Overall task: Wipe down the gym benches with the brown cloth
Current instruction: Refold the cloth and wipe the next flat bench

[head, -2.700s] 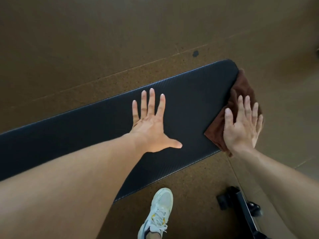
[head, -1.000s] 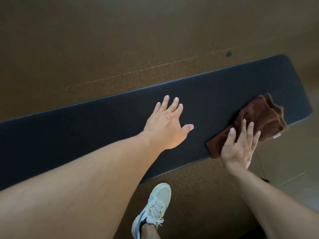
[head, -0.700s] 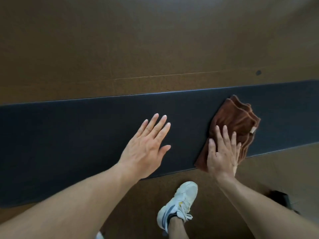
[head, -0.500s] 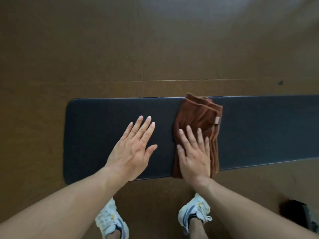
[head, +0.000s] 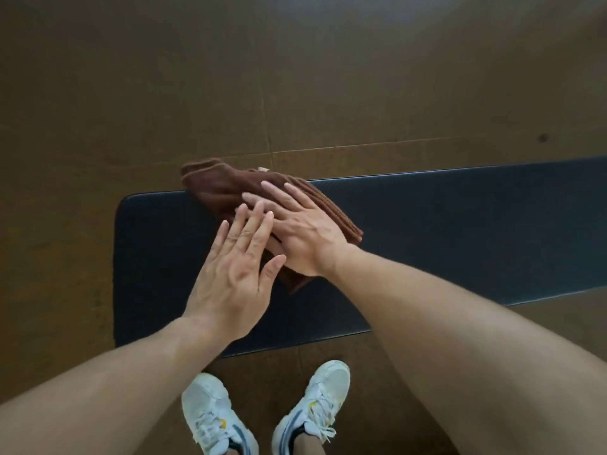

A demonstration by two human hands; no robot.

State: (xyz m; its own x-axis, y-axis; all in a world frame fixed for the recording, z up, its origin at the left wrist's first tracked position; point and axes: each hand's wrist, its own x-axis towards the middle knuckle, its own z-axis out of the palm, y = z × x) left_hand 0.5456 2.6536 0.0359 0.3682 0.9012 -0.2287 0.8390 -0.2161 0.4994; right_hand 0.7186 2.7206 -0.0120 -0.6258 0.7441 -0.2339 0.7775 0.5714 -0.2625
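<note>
Brown floor, dark padded surface (head: pixel 460 231). Your right hand (head: pixel 305 238) lies flat, fingers straight, on the folded cloth (head: pixel 216 188); left hand (head: pixel 233 277) open alongside. Cloth looks soft, bunches easily: press its middle.

Brown cloth (head: pixel 219 188) — folded into several layers, ribbed edges showing, small pale tag at the far edge. Lies aslant across the far left corner of the bench, one end hanging past the far edge over the floor. Gym bench (head: pixel 460 231) — long, flat, black textured pad with rounded corners, running off to the right.
</note>
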